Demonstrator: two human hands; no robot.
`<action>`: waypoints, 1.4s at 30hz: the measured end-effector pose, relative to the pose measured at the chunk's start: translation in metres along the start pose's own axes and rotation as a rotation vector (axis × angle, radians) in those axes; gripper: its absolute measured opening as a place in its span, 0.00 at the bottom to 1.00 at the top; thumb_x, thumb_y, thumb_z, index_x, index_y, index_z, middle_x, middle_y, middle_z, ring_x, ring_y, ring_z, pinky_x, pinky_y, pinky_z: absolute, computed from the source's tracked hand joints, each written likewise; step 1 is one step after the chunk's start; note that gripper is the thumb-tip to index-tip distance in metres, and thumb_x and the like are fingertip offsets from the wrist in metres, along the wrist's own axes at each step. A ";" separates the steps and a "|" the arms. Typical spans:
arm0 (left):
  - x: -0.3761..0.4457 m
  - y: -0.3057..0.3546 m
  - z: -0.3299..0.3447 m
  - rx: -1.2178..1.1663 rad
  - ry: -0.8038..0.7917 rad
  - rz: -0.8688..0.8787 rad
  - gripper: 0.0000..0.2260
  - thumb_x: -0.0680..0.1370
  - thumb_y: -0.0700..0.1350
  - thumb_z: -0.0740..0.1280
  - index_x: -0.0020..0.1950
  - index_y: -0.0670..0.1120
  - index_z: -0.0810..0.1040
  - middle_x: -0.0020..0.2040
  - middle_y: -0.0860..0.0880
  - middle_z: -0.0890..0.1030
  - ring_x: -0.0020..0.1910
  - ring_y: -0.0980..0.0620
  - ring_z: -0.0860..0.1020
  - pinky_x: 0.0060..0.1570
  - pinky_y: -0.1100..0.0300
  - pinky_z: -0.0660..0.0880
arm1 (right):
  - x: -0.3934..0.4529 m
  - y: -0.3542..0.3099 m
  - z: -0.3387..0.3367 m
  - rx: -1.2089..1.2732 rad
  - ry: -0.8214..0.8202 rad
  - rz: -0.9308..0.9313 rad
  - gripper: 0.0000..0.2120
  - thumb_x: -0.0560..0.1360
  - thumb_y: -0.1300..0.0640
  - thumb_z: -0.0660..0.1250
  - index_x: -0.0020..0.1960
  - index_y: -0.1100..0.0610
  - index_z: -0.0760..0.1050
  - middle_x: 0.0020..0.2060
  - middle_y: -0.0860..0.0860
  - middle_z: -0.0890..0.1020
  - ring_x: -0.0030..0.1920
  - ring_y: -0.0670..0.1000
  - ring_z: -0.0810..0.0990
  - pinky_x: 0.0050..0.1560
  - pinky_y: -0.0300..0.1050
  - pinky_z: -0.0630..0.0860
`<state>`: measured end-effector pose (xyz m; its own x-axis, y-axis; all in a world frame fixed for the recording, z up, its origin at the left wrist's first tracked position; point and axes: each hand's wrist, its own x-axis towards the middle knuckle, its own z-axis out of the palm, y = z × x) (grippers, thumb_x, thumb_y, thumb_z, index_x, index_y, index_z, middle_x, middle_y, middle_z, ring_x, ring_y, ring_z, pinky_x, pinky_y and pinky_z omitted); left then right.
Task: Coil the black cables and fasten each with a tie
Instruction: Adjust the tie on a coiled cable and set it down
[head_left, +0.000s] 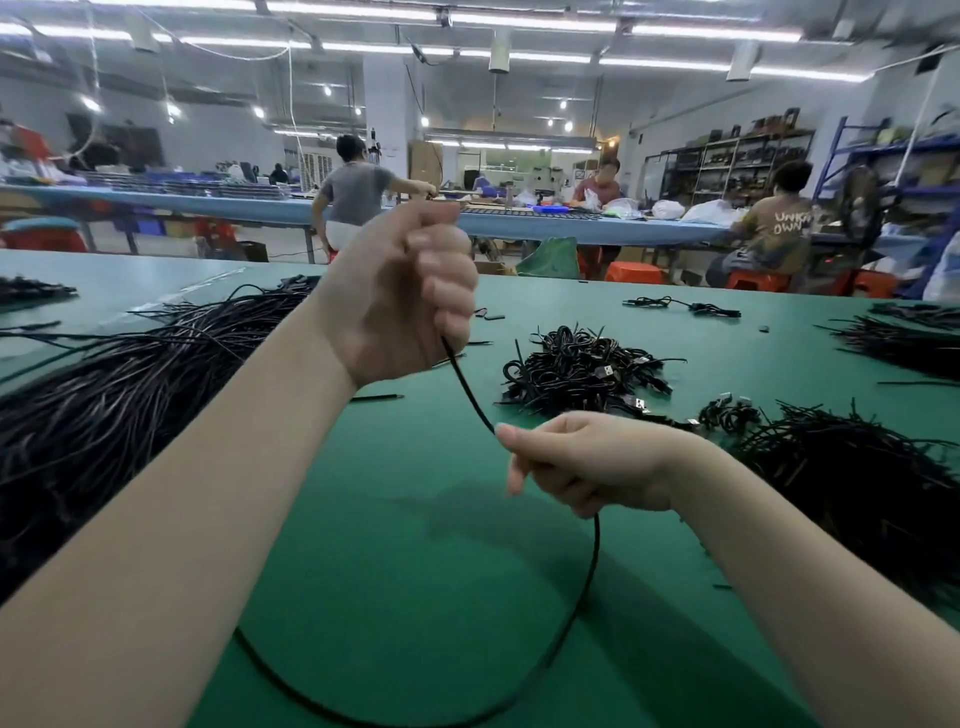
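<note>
One black cable (470, 387) is held between both hands above the green bench (363, 519). The left hand (402, 291) is raised and closed in a fist round the upper part of the cable, while the right hand (582, 462), lower and nearer the bench's near edge, has its fingers curled round the same cable further along. Below the right hand the cable hangs down and sweeps in a wide loop across the near part of the bench, passing out of view under the left arm. No coil has yet been formed in this cable and no tie can be seen on it, so the step in hand is judged to be at its start. Toward the middle of the bench a heap of coiled cables (582, 371) is seen, which suggests finished work, though their ties cannot be made out. Along the left edge a large pile of loose cables (119, 395) is spread, and a further dark pile (852, 467) lies toward the right edge; much is judged to be left.
</note>
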<state>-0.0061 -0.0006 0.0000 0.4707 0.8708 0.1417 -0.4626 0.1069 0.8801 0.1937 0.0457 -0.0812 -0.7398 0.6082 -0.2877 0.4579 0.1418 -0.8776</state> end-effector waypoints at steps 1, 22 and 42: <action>-0.003 -0.001 -0.001 0.147 -0.098 -0.081 0.22 0.78 0.52 0.58 0.26 0.48 0.77 0.23 0.53 0.76 0.23 0.58 0.76 0.27 0.65 0.74 | -0.002 -0.001 -0.005 -0.005 0.084 -0.016 0.21 0.74 0.37 0.63 0.35 0.53 0.75 0.25 0.45 0.61 0.24 0.47 0.56 0.26 0.38 0.55; -0.001 0.027 -0.020 0.021 -0.257 -0.167 0.35 0.80 0.60 0.59 0.51 0.24 0.77 0.39 0.25 0.78 0.42 0.35 0.82 0.48 0.45 0.77 | 0.013 -0.002 0.026 0.401 0.185 -0.079 0.16 0.76 0.41 0.63 0.38 0.52 0.69 0.24 0.45 0.59 0.23 0.44 0.55 0.24 0.36 0.54; -0.013 0.004 -0.012 0.408 -0.220 -0.170 0.15 0.77 0.53 0.64 0.37 0.44 0.81 0.24 0.53 0.74 0.21 0.58 0.71 0.25 0.66 0.70 | 0.001 0.004 -0.003 -0.058 0.584 -0.098 0.22 0.72 0.38 0.67 0.33 0.53 0.67 0.25 0.46 0.62 0.23 0.45 0.59 0.25 0.39 0.57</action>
<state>-0.0227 -0.0058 -0.0038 0.6820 0.7306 0.0340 -0.0541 0.0040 0.9985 0.1959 0.0494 -0.0841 -0.3933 0.9170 0.0665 0.4397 0.2511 -0.8623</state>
